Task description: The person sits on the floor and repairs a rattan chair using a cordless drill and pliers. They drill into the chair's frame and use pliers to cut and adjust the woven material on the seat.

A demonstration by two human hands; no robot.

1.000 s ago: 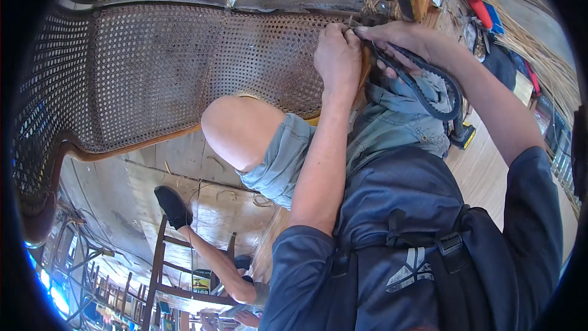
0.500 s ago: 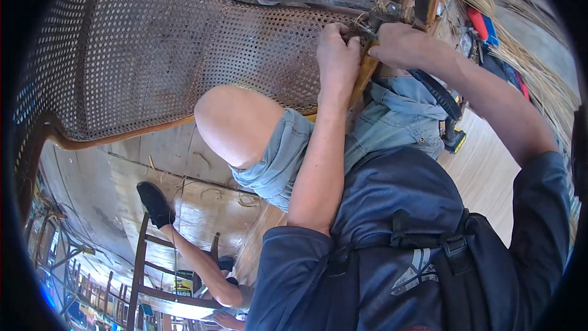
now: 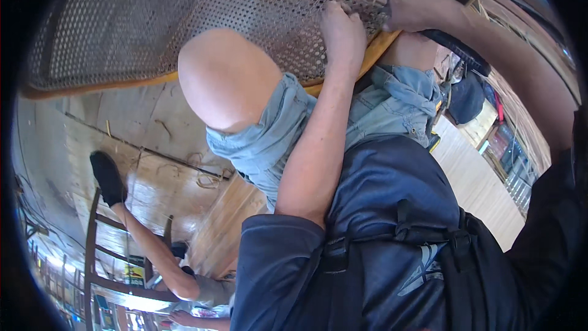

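A brown woven cane panel (image 3: 245,15) with an open mesh of holes stretches across the upper left, edged by an orange-brown wooden frame (image 3: 381,48). At its right corner my left hand (image 3: 344,34) is closed, fingers curled down against the weave. Close by on the right, my right hand (image 3: 418,12) is also closed, its fingertips turned toward the same corner. Whatever lies between the fingers of either hand is hidden or too small to name. My bare left knee rises in front of the panel.
Long pale fibre strands lie at the right, near a dark cloth-like bundle (image 3: 465,98). Lower left, another person's leg with a black shoe (image 3: 108,178) extends beside a wooden chair frame (image 3: 92,257). Curled strips (image 3: 208,179) are scattered on the floor boards.
The view has shifted, so the panel and both hands sit higher in the picture. Both hands stay at the panel's right corner, closed as before.
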